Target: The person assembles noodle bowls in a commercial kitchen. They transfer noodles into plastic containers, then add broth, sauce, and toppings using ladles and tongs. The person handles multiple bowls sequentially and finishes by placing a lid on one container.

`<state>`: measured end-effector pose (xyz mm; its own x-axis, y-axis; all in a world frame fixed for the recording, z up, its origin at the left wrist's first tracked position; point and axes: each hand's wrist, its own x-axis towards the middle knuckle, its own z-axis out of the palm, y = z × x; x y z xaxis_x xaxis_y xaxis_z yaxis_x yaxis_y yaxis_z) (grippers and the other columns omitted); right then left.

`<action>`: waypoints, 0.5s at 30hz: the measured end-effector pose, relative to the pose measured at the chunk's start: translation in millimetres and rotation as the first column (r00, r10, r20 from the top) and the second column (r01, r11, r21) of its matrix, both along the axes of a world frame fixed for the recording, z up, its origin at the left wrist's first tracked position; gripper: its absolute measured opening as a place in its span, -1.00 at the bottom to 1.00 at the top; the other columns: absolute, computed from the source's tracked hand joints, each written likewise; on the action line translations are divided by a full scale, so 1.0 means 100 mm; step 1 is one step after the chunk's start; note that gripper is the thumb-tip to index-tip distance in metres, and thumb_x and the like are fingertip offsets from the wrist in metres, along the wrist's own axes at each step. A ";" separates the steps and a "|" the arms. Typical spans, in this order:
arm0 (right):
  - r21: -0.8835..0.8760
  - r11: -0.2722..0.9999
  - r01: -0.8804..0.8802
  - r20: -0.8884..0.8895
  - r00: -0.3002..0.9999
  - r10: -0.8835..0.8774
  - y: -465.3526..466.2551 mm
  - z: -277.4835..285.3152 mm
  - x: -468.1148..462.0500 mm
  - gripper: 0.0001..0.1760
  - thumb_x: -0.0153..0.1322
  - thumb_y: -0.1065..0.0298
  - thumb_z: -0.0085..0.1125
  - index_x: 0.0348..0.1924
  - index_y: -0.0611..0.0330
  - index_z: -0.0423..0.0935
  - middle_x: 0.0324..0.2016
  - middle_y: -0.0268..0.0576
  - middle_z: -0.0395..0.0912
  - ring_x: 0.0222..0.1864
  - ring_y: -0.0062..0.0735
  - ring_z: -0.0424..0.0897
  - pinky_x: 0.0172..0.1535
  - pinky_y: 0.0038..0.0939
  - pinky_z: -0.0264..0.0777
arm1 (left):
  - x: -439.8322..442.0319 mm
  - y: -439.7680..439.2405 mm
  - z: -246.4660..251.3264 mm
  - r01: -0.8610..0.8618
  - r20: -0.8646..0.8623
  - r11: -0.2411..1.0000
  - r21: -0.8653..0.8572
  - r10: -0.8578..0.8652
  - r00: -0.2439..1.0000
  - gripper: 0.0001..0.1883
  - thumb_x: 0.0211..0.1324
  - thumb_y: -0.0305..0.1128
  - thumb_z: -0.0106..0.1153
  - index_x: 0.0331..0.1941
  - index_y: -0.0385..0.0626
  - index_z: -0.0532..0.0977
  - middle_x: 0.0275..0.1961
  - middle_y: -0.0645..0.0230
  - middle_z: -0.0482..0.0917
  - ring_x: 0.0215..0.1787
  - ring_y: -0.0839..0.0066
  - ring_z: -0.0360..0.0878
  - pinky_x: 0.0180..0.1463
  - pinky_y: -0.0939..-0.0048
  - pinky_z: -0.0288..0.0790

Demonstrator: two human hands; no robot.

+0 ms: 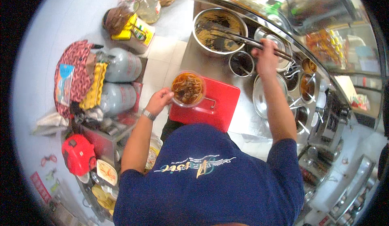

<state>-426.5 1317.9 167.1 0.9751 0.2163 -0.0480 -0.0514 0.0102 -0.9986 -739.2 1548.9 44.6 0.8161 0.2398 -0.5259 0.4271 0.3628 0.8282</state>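
My left hand [160, 102] grips the rim of a round clear plastic bowl [188, 89] of noodles in reddish-brown broth, which is over a red lid or tray [223, 92]. With my right hand [267, 55] I hold a pair of long dark chopsticks [240, 38]; their tips reach over or into a large steel pot [199, 45] of dark liquid with yellowish bits on top. Whether the tips touch the food cannot be told. A smaller dark pot with a ladle [242, 64] stands beside the large one, below the chopsticks.
Steel lids [270, 96] lie under my right forearm. Several sauce containers with spoons [307, 87] stand at the right. A glass-fronted shelf [343, 52] borders the counter. On the left are large water bottles [124, 65], a red rice cooker [78, 154] and a white container [146, 37].
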 end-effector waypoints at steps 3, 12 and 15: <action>-0.140 0.990 0.024 0.028 0.999 -0.021 0.36 -0.43 0.12 -0.65 0.44 0.09 -0.13 -0.33 0.23 0.40 -0.69 -0.24 0.42 -0.65 -0.51 0.44 -0.53 -0.47 0.32 | 0.02 0.02 0.03 0.026 0.004 0.997 -0.069 -0.026 1.000 -0.81 0.20 -0.28 0.05 -0.35 -0.17 0.44 -0.24 0.46 0.46 -0.16 0.64 0.46 -0.06 0.51 0.45; 0.198 0.980 0.018 -0.468 0.880 0.079 -0.20 -0.82 -0.12 -0.67 0.31 0.16 0.21 -0.33 0.31 0.47 -0.45 -0.12 0.55 -0.46 -0.40 0.57 -0.48 -0.45 0.50 | 0.11 0.17 0.08 0.079 -0.173 0.997 0.027 -0.073 0.982 -0.79 0.11 -0.22 0.15 -0.32 -0.09 0.43 -0.25 0.45 0.49 -0.27 0.62 0.41 -0.17 0.53 0.37; -0.516 0.850 0.109 -0.034 0.989 -0.147 -0.96 -0.84 -0.29 -0.54 0.27 0.16 0.17 -0.10 0.33 0.48 -0.40 -0.02 0.61 -0.42 -0.25 0.58 -0.34 -0.28 0.45 | 0.15 0.17 0.13 0.064 -0.115 0.993 -0.101 -0.076 0.991 -0.83 0.10 -0.25 0.17 -0.37 -0.04 0.43 -0.31 0.53 0.47 -0.32 0.68 0.38 -0.22 0.58 0.35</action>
